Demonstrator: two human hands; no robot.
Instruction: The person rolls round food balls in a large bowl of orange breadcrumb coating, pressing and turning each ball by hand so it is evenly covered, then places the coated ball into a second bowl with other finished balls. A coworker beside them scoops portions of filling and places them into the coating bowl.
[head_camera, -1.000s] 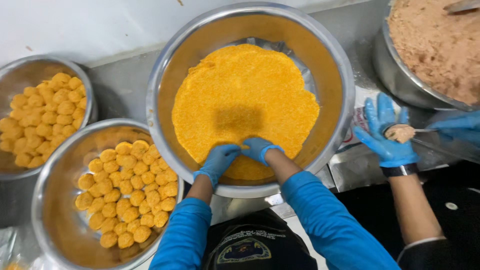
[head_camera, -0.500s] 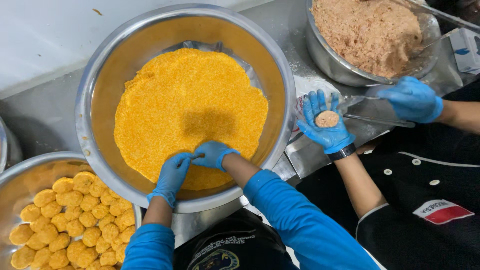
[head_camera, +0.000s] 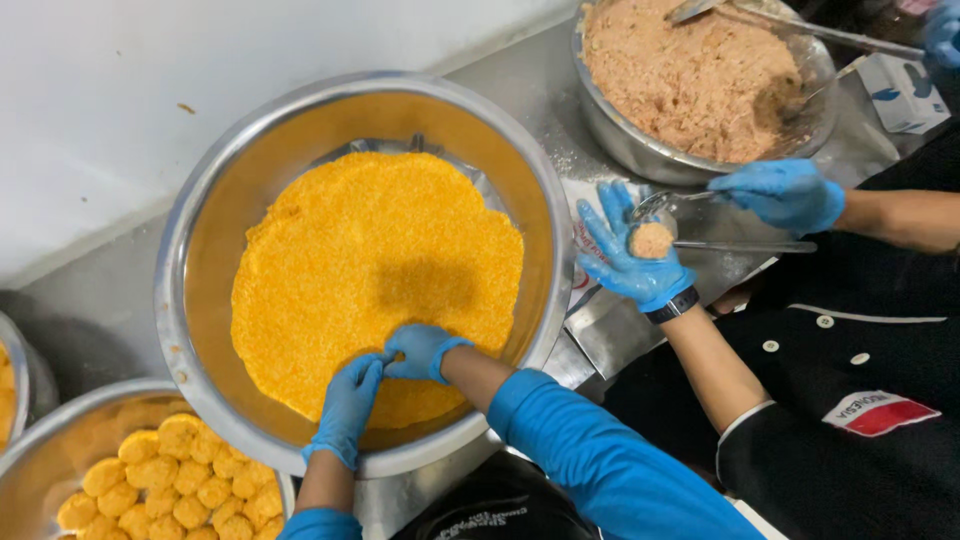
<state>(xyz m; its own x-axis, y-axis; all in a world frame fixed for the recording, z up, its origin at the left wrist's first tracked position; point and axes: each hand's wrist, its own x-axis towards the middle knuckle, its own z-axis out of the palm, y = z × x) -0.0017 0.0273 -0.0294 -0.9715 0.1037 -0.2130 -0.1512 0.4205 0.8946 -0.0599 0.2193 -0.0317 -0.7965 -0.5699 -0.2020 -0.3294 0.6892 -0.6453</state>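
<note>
Left hand (head_camera: 347, 405) and right hand (head_camera: 420, 350), both in blue gloves, meet over the orange crumbs (head_camera: 375, 275).
Fingers curl together, pressing something hidden in the crumbs near the big steel bowl's (head_camera: 190, 250) front edge; forearms angle up from below.

My left hand (head_camera: 347, 408) and right hand (head_camera: 422, 352) wear smooth blue rubbery gloves inside the big shiny round steel bowl (head_camera: 200, 215) of coarse, matt orange breadcrumbs (head_camera: 370, 260).
</note>
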